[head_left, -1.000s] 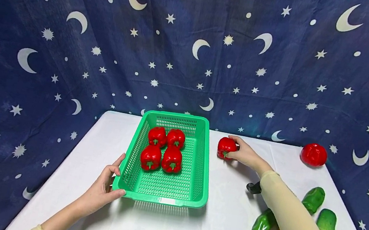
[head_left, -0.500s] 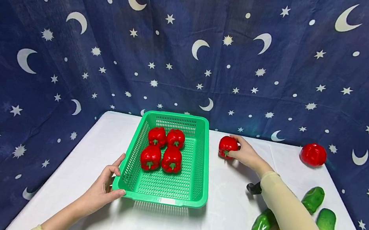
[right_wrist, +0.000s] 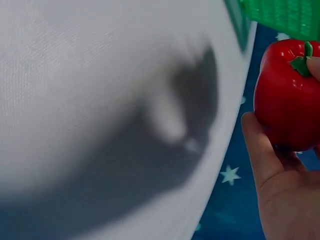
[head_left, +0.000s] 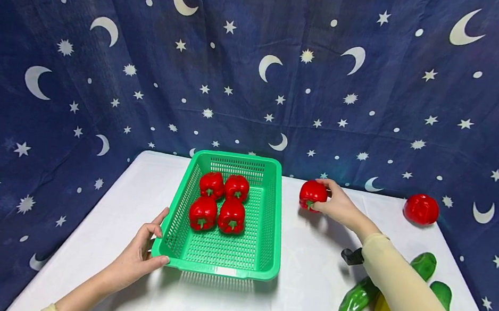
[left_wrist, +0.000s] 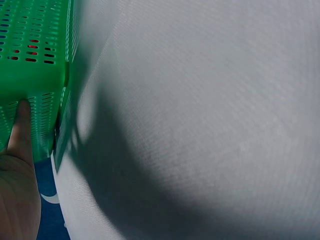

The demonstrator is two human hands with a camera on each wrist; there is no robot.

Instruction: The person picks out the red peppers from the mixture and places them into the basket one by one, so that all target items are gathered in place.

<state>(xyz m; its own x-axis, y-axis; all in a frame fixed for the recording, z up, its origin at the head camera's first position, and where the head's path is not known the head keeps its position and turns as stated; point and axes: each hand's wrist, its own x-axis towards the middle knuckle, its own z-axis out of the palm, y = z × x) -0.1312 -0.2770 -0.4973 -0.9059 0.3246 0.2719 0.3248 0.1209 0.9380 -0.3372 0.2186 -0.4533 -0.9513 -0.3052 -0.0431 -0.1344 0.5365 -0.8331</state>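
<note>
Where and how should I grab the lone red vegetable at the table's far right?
The lone red vegetable is probably best gripped around its bulging left and right sides, from above and the near side: it is plump, no stem shows, and the curtain hangs behind it. The right hand would need freeing first; it holds a red pepper.

Bright head view, glints on red peppers (head_left: 232, 215), dimmer wrist views — broad soft-edged shadows (left_wrist: 125, 175) across white cloth (left_wrist: 225, 95)
</note>
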